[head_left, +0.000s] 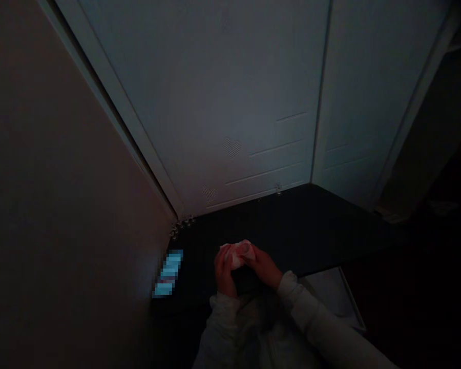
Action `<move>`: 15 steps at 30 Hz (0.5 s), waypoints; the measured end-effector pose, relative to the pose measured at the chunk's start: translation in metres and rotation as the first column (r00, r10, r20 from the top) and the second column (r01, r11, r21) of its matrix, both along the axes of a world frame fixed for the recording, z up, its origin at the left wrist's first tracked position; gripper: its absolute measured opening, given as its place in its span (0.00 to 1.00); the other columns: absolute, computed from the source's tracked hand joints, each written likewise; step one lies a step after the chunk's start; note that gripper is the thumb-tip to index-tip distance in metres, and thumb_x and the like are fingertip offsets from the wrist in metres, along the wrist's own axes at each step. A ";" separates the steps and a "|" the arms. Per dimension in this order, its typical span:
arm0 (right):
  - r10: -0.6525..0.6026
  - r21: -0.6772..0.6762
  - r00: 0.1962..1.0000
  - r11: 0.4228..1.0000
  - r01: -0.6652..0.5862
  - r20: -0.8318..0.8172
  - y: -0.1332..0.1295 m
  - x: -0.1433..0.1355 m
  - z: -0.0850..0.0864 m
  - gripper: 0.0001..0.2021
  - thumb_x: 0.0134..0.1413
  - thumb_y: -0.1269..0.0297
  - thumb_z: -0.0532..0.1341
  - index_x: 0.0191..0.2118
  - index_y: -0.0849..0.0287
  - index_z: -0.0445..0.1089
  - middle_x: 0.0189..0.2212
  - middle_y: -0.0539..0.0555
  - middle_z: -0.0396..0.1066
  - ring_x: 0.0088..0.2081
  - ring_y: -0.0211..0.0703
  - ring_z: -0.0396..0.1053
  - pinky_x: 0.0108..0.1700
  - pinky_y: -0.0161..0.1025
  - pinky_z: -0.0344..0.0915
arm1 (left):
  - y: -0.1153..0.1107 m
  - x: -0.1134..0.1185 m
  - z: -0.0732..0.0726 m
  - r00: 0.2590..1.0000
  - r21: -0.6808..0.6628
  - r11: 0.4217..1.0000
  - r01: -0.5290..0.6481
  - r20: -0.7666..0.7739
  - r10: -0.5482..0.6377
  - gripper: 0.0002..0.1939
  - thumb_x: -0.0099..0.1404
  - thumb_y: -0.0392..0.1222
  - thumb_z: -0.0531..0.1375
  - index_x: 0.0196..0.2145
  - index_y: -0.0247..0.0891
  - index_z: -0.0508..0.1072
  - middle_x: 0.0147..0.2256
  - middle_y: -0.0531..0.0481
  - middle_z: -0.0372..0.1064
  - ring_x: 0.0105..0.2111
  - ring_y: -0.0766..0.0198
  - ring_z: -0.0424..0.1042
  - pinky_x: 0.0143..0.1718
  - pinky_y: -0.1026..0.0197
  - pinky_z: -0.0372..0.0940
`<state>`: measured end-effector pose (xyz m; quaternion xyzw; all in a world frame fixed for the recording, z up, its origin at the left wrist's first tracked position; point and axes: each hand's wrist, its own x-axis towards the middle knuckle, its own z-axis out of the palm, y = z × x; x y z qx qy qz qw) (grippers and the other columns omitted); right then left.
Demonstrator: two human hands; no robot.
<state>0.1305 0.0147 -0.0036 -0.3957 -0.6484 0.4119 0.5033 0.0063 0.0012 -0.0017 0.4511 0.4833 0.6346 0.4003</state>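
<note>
A pale crumpled cloth or tissue [236,260], lit pinkish, is held between both hands just above the dark tabletop [292,230]. My left hand [225,271] closes on its left side, and my right hand [264,265] grips its right side. A small round thing [246,250] shows at the right part of the cloth; the dim light hides what it is. The fingertips are partly hidden behind the cloth.
A bright blurred screen [168,274] lies at the table's left edge. Small shiny objects [182,223] stand in the back left corner, with another [278,188] by the white panel [215,102]. A white framed item [332,292] is below the front edge.
</note>
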 end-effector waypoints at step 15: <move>0.044 -0.018 0.998 0.999 -0.043 0.048 -0.006 -0.004 0.010 0.16 0.51 0.56 0.49 0.39 0.60 0.65 0.34 0.55 0.69 0.36 0.42 0.66 0.39 0.38 0.61 | 0.001 0.001 -0.006 0.990 -0.015 0.990 0.139 0.035 -0.138 0.11 0.51 0.43 0.56 0.32 0.33 0.69 0.33 0.47 0.69 0.35 0.61 0.66 0.38 0.61 0.59</move>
